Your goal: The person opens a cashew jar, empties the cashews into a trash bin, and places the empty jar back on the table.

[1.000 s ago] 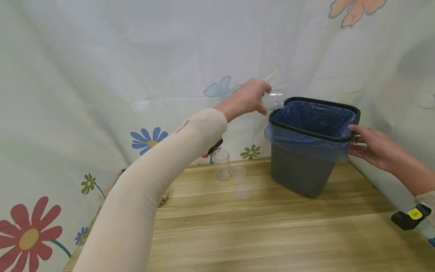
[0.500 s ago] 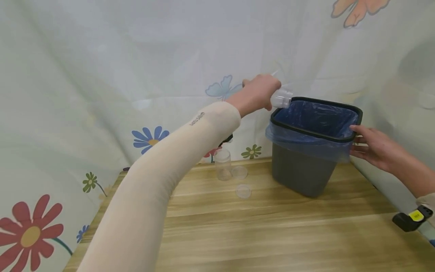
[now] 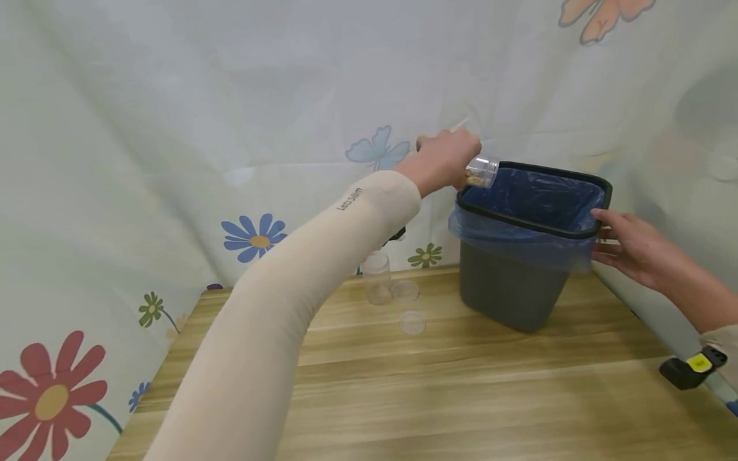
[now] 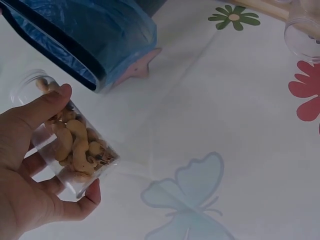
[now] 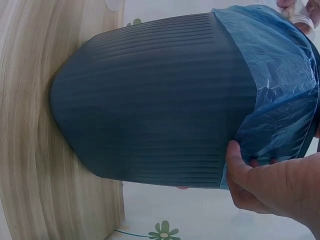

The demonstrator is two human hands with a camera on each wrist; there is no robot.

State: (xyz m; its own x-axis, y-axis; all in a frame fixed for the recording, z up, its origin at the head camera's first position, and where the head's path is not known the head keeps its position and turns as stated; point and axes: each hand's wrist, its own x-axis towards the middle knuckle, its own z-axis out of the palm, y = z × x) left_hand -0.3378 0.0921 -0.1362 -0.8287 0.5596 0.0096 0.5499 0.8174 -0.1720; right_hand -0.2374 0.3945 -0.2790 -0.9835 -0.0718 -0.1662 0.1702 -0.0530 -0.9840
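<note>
My left hand point(image 3: 446, 157) grips a clear plastic jar point(image 3: 489, 168) on its side above the left corner of the trash can's rim. Cashews point(image 4: 77, 147) fill much of this jar in the left wrist view, and its mouth points toward the bin opening. The dark grey trash can point(image 3: 507, 288) stands on the table, lined with a blue plastic bag point(image 3: 519, 246) folded over its black rim. At the bin's right side, my right hand point(image 3: 640, 246) holds the rim, thumb on top and the other fingers below, against the bag.
A second clear jar point(image 3: 377, 282) stands upright on the wooden table point(image 3: 461, 397), left of the bin. Two clear round lids, a back lid point(image 3: 405, 291) and a front lid point(image 3: 412, 323), lie beside it. A flower-printed curtain point(image 3: 288, 96) hangs behind the table.
My left hand has moved right with the jar, turning over so its back faces up. The jar's mouth is now closer over the bin, and cashews show near it. My right hand stays put.
</note>
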